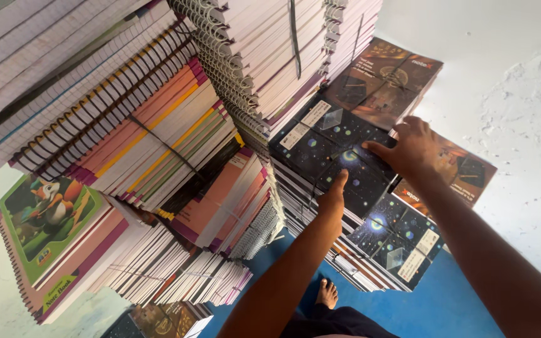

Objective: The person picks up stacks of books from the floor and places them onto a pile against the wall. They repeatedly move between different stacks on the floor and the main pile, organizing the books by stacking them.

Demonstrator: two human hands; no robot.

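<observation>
A dark notebook with a starry space cover (pixel 330 141) lies on top of a tall stack of similar notebooks (pixel 320 213). My left hand (pixel 333 199) rests at its near edge, fingers together, pointing up onto the cover. My right hand (pixel 411 149) lies flat with fingers spread on the cover's right edge. Another space-cover notebook (pixel 399 241) lies lower on the stack under my forearms.
Brown-cover notebooks (pixel 386 78) are stacked behind and to the right (pixel 464 172). Tall piles of spiral-bound notebooks (pixel 126 106) rise on the left, with a green cartoon-squirrel notebook (pixel 48 219) in front. A white wall (pixel 508 69) stands at right, a blue floor (pixel 446 300) and my bare foot (pixel 327 293) below.
</observation>
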